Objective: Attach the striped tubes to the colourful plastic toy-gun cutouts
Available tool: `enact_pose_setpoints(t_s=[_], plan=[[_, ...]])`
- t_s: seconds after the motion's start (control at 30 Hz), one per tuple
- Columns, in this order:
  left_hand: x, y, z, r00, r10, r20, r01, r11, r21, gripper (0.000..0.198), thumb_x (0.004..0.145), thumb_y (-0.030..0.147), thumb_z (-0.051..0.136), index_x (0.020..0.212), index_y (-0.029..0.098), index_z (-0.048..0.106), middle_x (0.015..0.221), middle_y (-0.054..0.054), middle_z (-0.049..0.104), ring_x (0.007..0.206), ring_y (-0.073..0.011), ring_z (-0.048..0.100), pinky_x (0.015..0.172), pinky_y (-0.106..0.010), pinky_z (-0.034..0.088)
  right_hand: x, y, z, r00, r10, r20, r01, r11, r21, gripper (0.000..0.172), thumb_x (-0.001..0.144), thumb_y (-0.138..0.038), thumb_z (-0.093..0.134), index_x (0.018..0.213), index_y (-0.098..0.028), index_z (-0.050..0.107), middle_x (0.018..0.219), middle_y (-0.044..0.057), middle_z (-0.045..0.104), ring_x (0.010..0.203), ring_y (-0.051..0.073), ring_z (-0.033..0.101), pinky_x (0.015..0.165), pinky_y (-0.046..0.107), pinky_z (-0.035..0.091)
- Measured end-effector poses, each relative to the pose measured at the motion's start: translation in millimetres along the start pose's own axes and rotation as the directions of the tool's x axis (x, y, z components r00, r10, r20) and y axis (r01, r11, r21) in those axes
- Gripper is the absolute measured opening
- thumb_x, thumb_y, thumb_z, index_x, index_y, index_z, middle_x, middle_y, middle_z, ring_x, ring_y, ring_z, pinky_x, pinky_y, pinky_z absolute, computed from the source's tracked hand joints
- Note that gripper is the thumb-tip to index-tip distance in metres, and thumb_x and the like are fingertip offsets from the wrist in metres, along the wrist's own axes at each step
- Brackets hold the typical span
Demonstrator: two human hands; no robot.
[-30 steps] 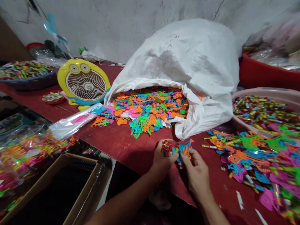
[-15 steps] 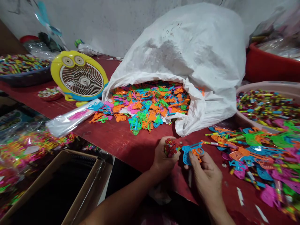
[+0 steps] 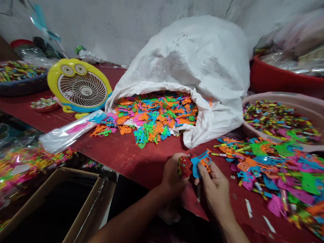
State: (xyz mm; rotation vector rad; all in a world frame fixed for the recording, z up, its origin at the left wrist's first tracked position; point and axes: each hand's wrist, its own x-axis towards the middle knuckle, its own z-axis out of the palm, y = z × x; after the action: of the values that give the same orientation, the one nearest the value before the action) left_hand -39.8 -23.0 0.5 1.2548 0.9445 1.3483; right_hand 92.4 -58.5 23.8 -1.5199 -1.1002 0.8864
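Note:
My left hand [image 3: 170, 173] is closed around a bundle of small red and yellow wrapped pieces [image 3: 185, 166], whose ends face up; their exact kind is too small to tell. Close beside it, my right hand [image 3: 219, 185] pinches a blue plastic toy gun [image 3: 195, 168] with a mesh grip, thumb on top. An orange plastic piece [image 3: 207, 162] shows behind the blue one in the same fingers. Both hands are over the front of the red table [image 3: 121, 157]. Beyond them, a white sack [image 3: 187, 57] lies with its mouth towards me, spilling many-coloured toy guns [image 3: 154, 113].
To the right lies a heap of toy guns joined with coloured tubes [image 3: 273, 168], below a pink basin [image 3: 291, 98] of small tubes. A yellow fan [image 3: 78, 64] and a plastic-wrapped packet [image 3: 68, 133] are at left. An open cardboard box [image 3: 86, 199] stands below the table edge.
The view has shifted, so most things sit a little further left. The blue toy gun appears slightly closer to the bundle. Both hands keep their hold.

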Motion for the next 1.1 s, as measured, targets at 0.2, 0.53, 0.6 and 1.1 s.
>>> enact_pose_setpoints(t_s=[0.2,0.53,0.6,1.1], plan=[[3.4,-4.9,3.8,0.986,-0.166,0.008,0.166,0.982,-0.085,0.044,0.060,0.007,0.072,0.101,0.022,0.066,0.080,0.000,0.068,0.066,-0.0152,0.058,0.064,-0.024,0.045,8.6,7.1,-10.6,0.999,-0.047,0.005,0.047,0.999,-0.009,0.036,0.088,-0.055,0.059,0.083,-0.020,0.060,0.056,-0.003,0.056,0.044,0.012,0.050,0.044,0.023,0.041],[4.8,13.2,-17.3,0.922,-0.377,-0.092,0.336,0.894,-0.297,0.041,0.065,0.028,0.080,0.099,0.017,0.058,0.072,0.002,0.063,0.059,-0.0102,0.056,0.057,-0.021,0.046,89.8,-56.3,-143.9,0.743,-0.424,-0.518,-0.043,0.742,-0.669,0.030,0.076,-0.048,0.067,0.084,-0.019,0.063,0.085,0.013,0.060,0.087,0.034,0.057,0.068,0.043,0.042],[4.1,12.1,-19.5,0.914,-0.383,-0.131,0.332,0.895,-0.299,0.034,0.065,0.025,0.079,0.091,0.017,0.057,0.071,0.002,0.063,0.059,-0.0101,0.055,0.056,-0.021,0.047,90.3,-57.8,-132.8,0.681,-0.588,-0.437,-0.043,0.563,-0.825,0.036,0.085,-0.047,0.057,0.107,-0.019,0.064,0.104,0.019,0.060,0.103,0.040,0.055,0.076,0.050,0.042],[8.0,3.9,-27.5,0.897,-0.356,-0.263,0.254,0.901,-0.353,0.038,0.062,0.024,0.082,0.093,0.016,0.061,0.078,-0.002,0.068,0.067,-0.0136,0.064,0.063,-0.023,0.052,136.9,-15.1,109.4,0.863,-0.334,0.379,0.500,0.452,-0.739,0.034,0.089,-0.005,0.041,0.114,-0.012,0.063,0.110,0.016,0.063,0.093,0.024,0.060,0.076,0.031,0.045]])
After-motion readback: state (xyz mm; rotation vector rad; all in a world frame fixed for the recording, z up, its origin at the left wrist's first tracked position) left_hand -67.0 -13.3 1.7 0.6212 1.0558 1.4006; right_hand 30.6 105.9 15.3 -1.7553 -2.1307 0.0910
